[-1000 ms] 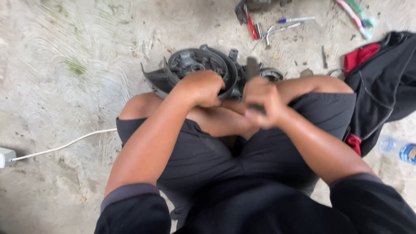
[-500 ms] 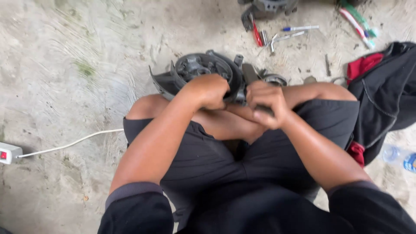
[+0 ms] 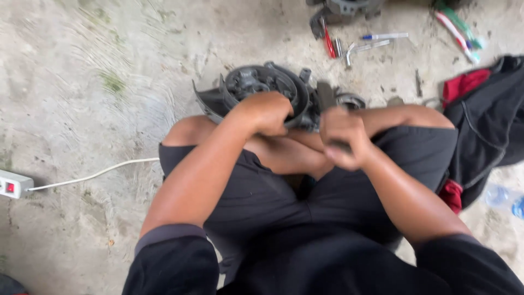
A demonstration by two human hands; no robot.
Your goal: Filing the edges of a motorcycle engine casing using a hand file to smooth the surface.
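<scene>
I sit cross-legged on a concrete floor. A round dark grey machine part with a ribbed housing rests on the floor just beyond my shins. My left hand is closed on its near rim. My right hand is curled in a fist around a dark tool handle, most of it hidden by the fingers, its shaft reaching toward the part's right side. A small round ring-shaped piece lies just past the right hand.
Loose tools lie on the floor at the top: a red-handled tool, a bent metal key, a blue pen-like tool, another grey part. A black and red bag sits right. A white power strip and cable lie left.
The view has shifted downward, so the part and tools sit lower in the frame. Both hands stay on the part and tool, the right hand blurred from small motion.
</scene>
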